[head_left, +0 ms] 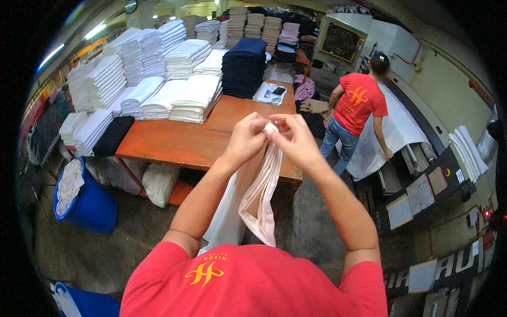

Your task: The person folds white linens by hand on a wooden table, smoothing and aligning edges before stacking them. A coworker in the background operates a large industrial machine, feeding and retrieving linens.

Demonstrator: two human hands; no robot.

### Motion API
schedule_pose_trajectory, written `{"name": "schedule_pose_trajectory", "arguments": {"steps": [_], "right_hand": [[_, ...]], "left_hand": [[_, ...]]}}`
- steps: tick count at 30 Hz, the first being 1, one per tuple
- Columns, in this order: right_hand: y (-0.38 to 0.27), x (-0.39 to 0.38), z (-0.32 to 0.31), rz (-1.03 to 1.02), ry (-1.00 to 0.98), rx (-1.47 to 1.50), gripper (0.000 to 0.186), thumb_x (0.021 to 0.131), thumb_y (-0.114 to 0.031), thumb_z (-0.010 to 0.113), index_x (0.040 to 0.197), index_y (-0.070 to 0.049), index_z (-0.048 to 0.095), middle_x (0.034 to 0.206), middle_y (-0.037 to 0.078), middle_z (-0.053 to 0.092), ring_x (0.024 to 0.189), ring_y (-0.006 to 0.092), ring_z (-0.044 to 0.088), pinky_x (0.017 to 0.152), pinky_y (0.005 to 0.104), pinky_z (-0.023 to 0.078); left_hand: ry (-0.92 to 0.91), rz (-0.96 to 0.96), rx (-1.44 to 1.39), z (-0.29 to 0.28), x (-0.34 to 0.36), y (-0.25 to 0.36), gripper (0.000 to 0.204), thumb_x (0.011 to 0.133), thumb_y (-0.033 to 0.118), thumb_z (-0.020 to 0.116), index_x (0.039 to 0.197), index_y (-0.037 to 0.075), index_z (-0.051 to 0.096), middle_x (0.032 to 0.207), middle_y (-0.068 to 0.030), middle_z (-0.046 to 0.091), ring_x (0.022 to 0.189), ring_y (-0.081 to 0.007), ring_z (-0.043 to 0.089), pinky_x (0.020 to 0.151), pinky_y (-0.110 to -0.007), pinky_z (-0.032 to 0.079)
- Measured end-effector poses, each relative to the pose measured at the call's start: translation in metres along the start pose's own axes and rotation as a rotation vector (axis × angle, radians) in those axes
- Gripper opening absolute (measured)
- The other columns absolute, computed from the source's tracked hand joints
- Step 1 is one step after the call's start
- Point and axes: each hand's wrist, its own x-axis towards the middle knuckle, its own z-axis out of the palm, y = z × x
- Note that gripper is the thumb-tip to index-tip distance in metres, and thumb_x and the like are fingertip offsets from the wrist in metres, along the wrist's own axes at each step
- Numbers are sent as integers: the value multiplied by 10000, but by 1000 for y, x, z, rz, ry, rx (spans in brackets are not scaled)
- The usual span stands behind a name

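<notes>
Both arms reach forward over the near part of an orange-brown table (158, 140). My left hand (247, 136) and my right hand (293, 136) meet at the bunched top of a long pale pink-white cloth (261, 203). Fingers of each hand are closed in a pinch on this gathered end. From there the cloth hangs in narrow folds toward my body, with a loop at its lower part. A wider white cloth (227, 211) hangs just left of it; whether the two are one piece I cannot tell.
Folded white cloth stacks (195, 98) and a dark navy stack (244, 68) cover the table's far side, beside papers and a phone (278, 91). Blue bins (87, 206) stand at left. At right, a co-worker in a red shirt (362, 98) handles white fabric (393, 132) at a large machine.
</notes>
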Motion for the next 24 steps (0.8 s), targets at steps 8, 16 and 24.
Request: {"name": "schedule_pose_trajectory", "arguments": {"steps": [8, 16, 24], "right_hand": [[2, -42, 37, -93, 362, 24, 400, 820, 16, 590, 1198, -1, 463, 1125, 168, 519, 1031, 251, 555, 898, 349, 458], [34, -103, 69, 360, 151, -30, 598, 820, -137, 637, 1322, 31, 361, 1131, 282, 547, 991, 382, 593, 914, 382, 458], [69, -173, 1, 324, -803, -157, 560, 881, -456, 549, 1190, 7, 493, 1029, 256, 620, 917, 442, 595, 810, 475, 466]], "left_hand": [[113, 233, 319, 14, -1, 6, 160, 710, 21, 634, 851, 72, 691, 755, -74, 570, 724, -267, 571, 644, -358, 468], [131, 265, 149, 23, 10, 4, 208, 741, -78, 583, 869, 34, 703, 776, -78, 568, 748, -180, 568, 664, -287, 452], [266, -49, -63, -44, 49, -48, 140, 849, 9, 572, 869, 53, 703, 811, 27, 593, 740, -50, 510, 670, -209, 401]]}}
